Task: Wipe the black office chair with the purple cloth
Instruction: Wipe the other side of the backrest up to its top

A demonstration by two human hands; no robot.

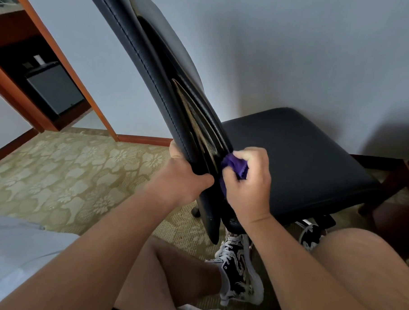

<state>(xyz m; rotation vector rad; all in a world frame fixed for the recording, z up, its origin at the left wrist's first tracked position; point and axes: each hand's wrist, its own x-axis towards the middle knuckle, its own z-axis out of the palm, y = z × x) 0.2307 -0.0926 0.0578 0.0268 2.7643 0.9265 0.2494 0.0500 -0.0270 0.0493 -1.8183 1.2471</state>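
Note:
The black office chair (299,154) stands in front of me, seen edge-on from the side, its tall backrest rising to the top of the view and its seat stretching right. My left hand (184,175) grips the lower edge of the backrest, thumb on the near side. My right hand (246,182) holds the bunched purple cloth (235,166) and presses it into the gap where the backrest meets the seat. Most of the cloth is hidden inside my fist.
My bare knees and patterned sneakers (238,271) are below the chair. A floral beige carpet (64,172) covers the floor to the left. A white wall is behind the chair, a wooden door frame (69,62) at the left, dark wooden furniture (399,186) at the right edge.

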